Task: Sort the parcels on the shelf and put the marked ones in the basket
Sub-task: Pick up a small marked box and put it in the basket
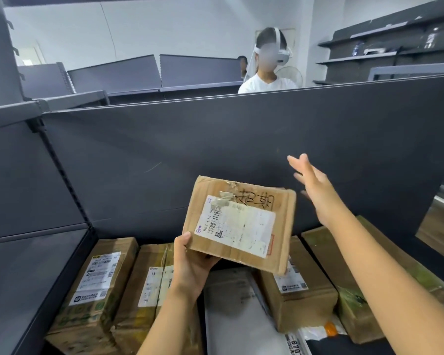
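Observation:
My left hand (190, 265) grips the lower left corner of a small cardboard parcel (239, 224) and holds it up above the shelf. The parcel bears a white shipping label and black handwritten marks near its top edge. My right hand (315, 190) is raised to the right of the parcel, fingers spread, holding nothing and not touching it. Below, on the dark shelf (31, 283), lie several more parcels: a brown box with green print (95, 290), a taped brown box (149, 290), a grey mailer bag (236, 308), a box (300, 293) and a long box (349, 278). No basket is in view.
The shelf's dark back panel (215, 149) rises behind the parcels, with a slotted upright (62, 170) at left. Beyond it a person in a white shirt (264, 83) wears a headset. More grey shelving (395, 47) stands at the back right. A white bag with an orange spot (323, 330) lies at lower right.

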A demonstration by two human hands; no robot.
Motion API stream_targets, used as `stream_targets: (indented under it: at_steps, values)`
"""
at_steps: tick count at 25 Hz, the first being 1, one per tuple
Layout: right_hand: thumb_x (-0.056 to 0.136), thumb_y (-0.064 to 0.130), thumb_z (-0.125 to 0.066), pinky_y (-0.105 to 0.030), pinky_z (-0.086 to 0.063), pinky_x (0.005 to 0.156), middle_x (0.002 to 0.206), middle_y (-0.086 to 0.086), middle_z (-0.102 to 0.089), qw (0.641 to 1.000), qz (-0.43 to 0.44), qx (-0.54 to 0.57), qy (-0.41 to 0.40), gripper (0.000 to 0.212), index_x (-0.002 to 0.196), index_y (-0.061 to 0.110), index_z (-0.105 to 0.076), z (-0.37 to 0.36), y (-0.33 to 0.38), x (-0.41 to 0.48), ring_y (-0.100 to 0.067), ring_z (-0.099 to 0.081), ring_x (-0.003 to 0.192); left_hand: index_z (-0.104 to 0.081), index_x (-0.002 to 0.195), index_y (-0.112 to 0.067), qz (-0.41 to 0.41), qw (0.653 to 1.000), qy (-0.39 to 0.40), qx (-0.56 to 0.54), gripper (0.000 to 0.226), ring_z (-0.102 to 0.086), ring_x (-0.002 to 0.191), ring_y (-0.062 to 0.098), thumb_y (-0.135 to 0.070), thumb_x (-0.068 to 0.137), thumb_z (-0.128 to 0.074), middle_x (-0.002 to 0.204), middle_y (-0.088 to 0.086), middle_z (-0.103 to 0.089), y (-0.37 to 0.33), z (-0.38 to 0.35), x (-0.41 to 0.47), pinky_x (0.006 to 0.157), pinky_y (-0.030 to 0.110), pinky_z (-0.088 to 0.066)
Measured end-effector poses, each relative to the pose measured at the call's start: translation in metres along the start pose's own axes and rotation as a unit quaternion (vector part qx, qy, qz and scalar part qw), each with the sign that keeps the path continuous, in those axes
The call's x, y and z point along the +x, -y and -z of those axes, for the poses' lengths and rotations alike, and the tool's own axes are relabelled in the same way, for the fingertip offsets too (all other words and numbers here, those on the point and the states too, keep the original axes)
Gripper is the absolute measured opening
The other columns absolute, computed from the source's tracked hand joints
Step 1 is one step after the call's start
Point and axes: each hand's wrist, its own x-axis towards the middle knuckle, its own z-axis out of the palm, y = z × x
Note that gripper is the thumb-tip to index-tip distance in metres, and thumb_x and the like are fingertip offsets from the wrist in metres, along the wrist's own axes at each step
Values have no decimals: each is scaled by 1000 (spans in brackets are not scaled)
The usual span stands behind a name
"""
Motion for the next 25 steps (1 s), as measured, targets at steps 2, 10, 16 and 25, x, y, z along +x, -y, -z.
stream_targets:
  at_steps: [2, 10, 16, 25]
  values:
    - [71, 85, -28, -34, -24, 109, 137, 35, -38, 999, 22, 24, 24, 74, 135, 50, -40, -8, -13, -12, -2, -33, 134, -57, 127, -18, -38, 999, -23, -29, 60, -60, 114, 31, -49, 77, -47, 126, 14, -63, 1, -6, -1, 84, 45, -54]
    - [79, 70, -31, -55, -35, 109, 151, 1, -36, 980, -40, 171, 90, 75, 147, 39, -21, -42, -46, -38, -21, -41, 135, -44, 136, -18, -82, 995, -33, -42, 67, -53, 121, 32, -49, 77, -48, 132, 15, -56, 20, -17, -14, 87, 49, -52]
    - [79, 68, -29, -51, -38, 108, 148, 1, -42, 977, -73, 196, 44, 77, 149, 35, -21, -9, -48, -56, -19, -46, 131, -42, 137, -18, -50, 998, 19, -33, 69, -53, 120, 30, -49, 76, -48, 134, 15, -55, 36, -41, -9, 89, 48, -50]
    - [83, 63, -29, -43, -33, 112, 150, 4, -38, 959, -55, 133, -243, 69, 147, 34, -25, 96, -91, -199, -12, -39, 136, -40, 139, -9, 174, 972, 156, 12, 85, -64, 84, 19, -49, 65, -58, 114, 11, -64, 122, -111, -39, 74, 39, -55]
